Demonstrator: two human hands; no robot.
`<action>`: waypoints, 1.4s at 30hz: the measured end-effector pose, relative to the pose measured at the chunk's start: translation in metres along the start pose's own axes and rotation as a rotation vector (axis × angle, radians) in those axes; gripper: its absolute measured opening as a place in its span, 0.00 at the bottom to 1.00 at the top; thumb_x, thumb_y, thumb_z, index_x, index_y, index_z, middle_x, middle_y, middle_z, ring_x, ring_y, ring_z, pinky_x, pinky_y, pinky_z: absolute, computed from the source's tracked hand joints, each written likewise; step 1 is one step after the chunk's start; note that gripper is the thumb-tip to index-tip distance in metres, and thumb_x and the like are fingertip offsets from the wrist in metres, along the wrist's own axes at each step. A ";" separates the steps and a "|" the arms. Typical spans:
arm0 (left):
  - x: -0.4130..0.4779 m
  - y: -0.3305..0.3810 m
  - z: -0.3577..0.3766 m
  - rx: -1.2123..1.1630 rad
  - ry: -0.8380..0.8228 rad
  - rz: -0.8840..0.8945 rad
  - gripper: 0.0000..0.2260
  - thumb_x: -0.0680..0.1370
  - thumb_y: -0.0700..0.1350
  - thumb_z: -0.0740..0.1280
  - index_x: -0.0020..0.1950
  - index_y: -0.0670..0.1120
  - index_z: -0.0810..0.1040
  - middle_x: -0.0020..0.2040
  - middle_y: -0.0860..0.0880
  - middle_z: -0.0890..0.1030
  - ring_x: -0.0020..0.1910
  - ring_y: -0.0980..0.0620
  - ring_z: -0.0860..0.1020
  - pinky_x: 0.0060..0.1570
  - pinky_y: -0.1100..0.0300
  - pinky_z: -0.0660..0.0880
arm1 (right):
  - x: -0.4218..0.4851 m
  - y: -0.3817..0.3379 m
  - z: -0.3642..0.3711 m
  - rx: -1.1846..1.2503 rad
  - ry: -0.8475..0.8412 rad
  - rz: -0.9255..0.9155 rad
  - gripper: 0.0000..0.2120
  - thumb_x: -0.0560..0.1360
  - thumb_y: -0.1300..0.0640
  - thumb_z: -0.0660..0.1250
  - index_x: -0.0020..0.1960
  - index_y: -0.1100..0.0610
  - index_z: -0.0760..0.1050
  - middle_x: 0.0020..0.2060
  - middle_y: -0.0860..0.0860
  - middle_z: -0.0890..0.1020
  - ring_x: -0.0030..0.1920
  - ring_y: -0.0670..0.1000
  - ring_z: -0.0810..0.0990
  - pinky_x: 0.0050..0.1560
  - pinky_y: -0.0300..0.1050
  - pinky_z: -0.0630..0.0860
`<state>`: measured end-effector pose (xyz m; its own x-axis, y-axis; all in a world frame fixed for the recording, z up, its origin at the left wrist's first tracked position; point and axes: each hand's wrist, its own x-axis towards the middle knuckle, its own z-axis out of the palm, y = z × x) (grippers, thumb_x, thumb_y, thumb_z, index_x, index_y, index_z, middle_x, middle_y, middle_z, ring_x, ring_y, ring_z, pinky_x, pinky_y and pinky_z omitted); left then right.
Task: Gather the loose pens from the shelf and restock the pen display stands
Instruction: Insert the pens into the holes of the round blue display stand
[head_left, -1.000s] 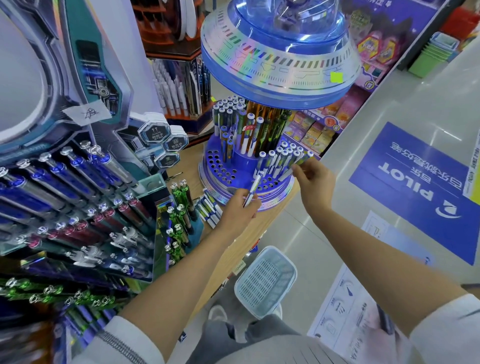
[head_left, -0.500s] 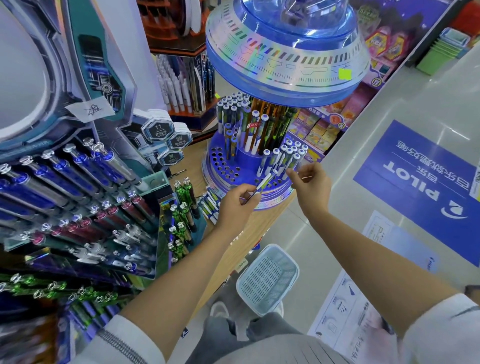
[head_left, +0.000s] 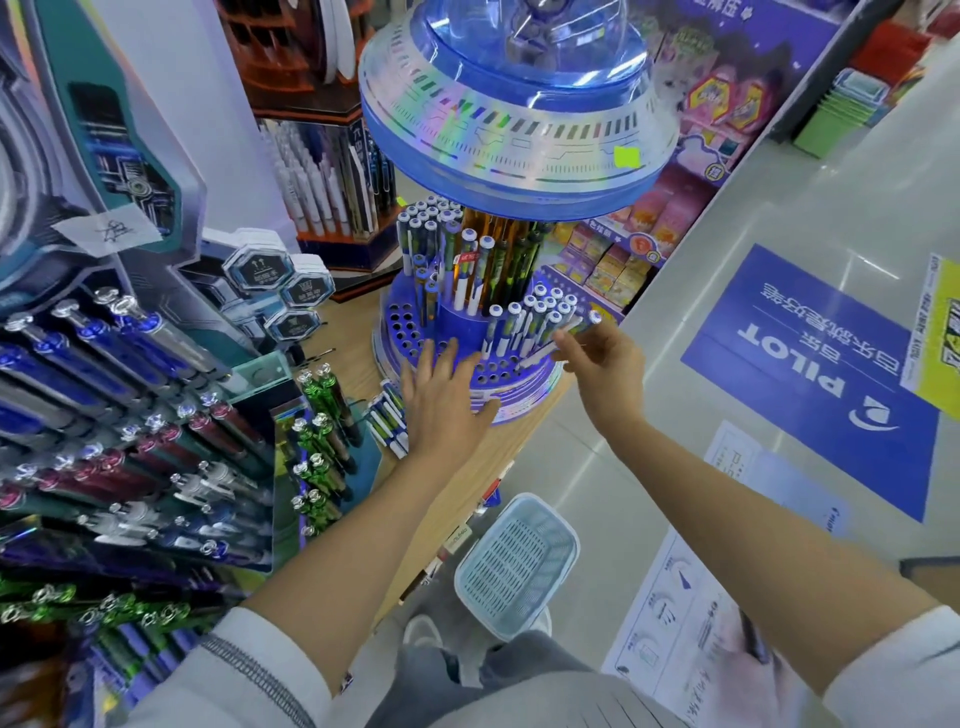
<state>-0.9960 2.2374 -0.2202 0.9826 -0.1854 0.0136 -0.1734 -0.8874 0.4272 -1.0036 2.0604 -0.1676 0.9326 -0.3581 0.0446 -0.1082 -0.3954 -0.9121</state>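
1. Since the earlier frames, the pen once pinched in the left hand (head_left: 444, 402) has been passed over; that hand is now spread flat, fingers wide and empty, against the lower blue tier of the round pen stand (head_left: 415, 332).
2. Nearest the camera, a pale blue basket (head_left: 517, 566) is seen on the light grey floor (head_left: 779, 197), beside printed sheets.
3. Loose pens (head_left: 387, 418) are left lying on the wooden shelf (head_left: 343, 332), just left of the left hand.
4. A white pen (head_left: 563, 332) is pinched between thumb and fingertips of the right hand (head_left: 605, 364), tilted at the stand's front row of upright pens.
5. Many holes on the stand's left side are seen unfilled.
6. Farther off, a blue PILOT floor sign (head_left: 810, 374) and shelves of coloured boxes are visible.
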 end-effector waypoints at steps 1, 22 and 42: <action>0.001 -0.003 0.004 0.027 -0.057 -0.002 0.27 0.77 0.58 0.64 0.75 0.54 0.63 0.78 0.49 0.57 0.78 0.45 0.48 0.74 0.44 0.42 | 0.001 0.000 0.002 -0.049 0.006 -0.022 0.07 0.76 0.54 0.70 0.42 0.55 0.76 0.36 0.50 0.82 0.37 0.50 0.81 0.42 0.48 0.79; -0.003 -0.012 0.013 -0.065 -0.142 0.021 0.29 0.78 0.53 0.65 0.77 0.54 0.59 0.79 0.50 0.50 0.78 0.46 0.43 0.75 0.41 0.45 | 0.001 0.014 0.020 -0.108 0.090 -0.025 0.13 0.73 0.54 0.74 0.49 0.54 0.71 0.39 0.46 0.80 0.40 0.45 0.80 0.39 0.38 0.76; -0.061 0.014 0.027 -0.266 0.358 -0.294 0.09 0.73 0.39 0.65 0.53 0.44 0.75 0.51 0.47 0.76 0.50 0.46 0.75 0.49 0.53 0.71 | -0.015 0.041 0.034 -0.078 -0.454 -0.092 0.08 0.78 0.54 0.67 0.41 0.53 0.72 0.30 0.51 0.77 0.31 0.49 0.76 0.34 0.40 0.75</action>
<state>-1.0603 2.2248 -0.2399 0.9566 0.2518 0.1466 0.0899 -0.7338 0.6734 -1.0104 2.0783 -0.2200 0.9939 0.0810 -0.0748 -0.0272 -0.4773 -0.8783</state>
